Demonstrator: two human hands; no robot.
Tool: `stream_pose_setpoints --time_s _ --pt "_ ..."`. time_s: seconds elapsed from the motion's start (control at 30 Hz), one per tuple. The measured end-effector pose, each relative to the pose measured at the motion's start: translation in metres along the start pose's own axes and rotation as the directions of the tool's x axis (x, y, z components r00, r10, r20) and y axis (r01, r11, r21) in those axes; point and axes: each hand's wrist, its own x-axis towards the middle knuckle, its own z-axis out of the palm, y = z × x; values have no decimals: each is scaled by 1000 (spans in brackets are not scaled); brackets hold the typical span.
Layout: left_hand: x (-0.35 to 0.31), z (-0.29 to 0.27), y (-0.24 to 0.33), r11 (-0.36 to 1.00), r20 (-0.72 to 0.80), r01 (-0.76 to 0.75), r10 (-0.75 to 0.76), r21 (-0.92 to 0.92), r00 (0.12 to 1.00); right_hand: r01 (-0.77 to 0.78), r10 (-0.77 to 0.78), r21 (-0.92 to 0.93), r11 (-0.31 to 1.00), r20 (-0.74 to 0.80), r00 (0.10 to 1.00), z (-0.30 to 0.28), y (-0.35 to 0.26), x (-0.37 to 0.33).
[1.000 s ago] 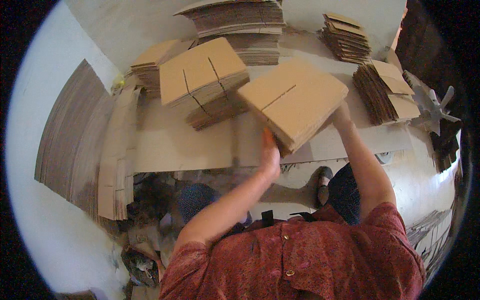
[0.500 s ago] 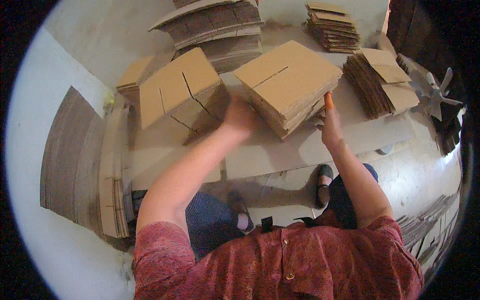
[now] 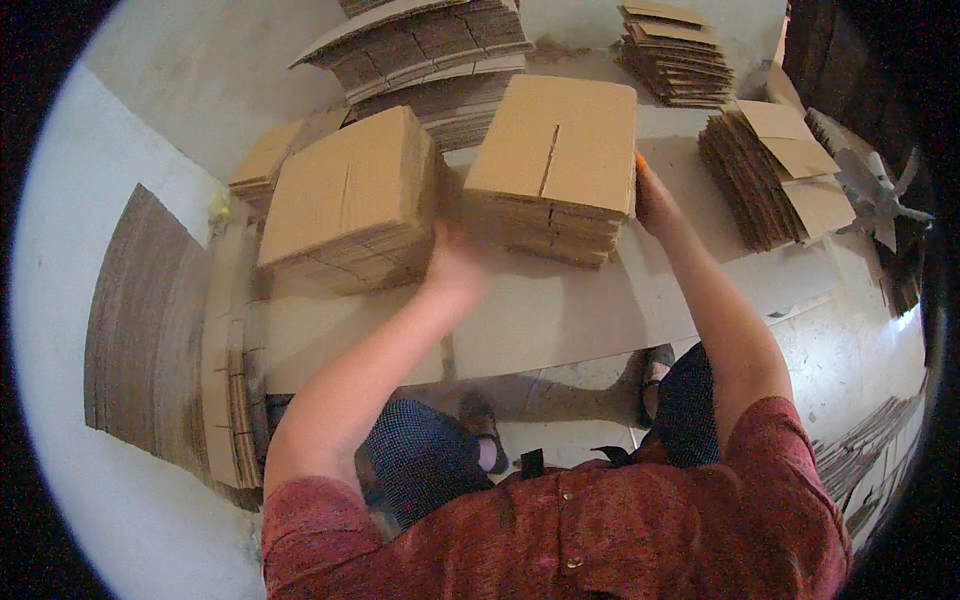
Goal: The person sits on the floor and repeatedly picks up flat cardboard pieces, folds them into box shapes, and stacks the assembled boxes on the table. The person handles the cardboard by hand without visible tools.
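Two thick stacks of slotted cardboard sheets stand side by side on the table. My right hand (image 3: 652, 200) presses against the right side of the right-hand cardboard stack (image 3: 585, 130), an orange covering showing on one fingertip; its other fingers are mostly hidden. Between the stacks, my left hand (image 3: 455, 258) is smeared by motion. It lies close to the right side of the left-hand cardboard stack (image 3: 335, 195), and its fingers cannot be made out. Each stack has a dark slot in its top sheet, and the right stack's front layers are slightly uneven.
Behind stand a tall pile of curved cardboard sheets (image 3: 430, 50) and a smaller stack (image 3: 675, 55). A leaning stack (image 3: 765, 180) and a grey fan (image 3: 880, 195) are at right. More sheets (image 3: 145, 320) lean on the left wall. The table (image 3: 540, 315) ends before my legs.
The right stack has turned, so its slot now points away from me. The left stack has also turned and shifted toward me. My left hand has moved slightly left and nearer me.
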Motion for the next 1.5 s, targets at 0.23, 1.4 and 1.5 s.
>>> stream_pose_setpoints --time_s 0.23,1.4,1.5 --pt "-96 -69 -2 990 -82 -104 97 -96 992 -89 75 124 988 110 991 50 7 21" --pt "-190 -42 -172 -74 82 73 -990 -995 116 61 -66 87 994 62 996 164 59 46" --pt "-176 -78 -86 441 -374 273 -889 -855 265 -135 119 305 943 71 990 158 46 21"
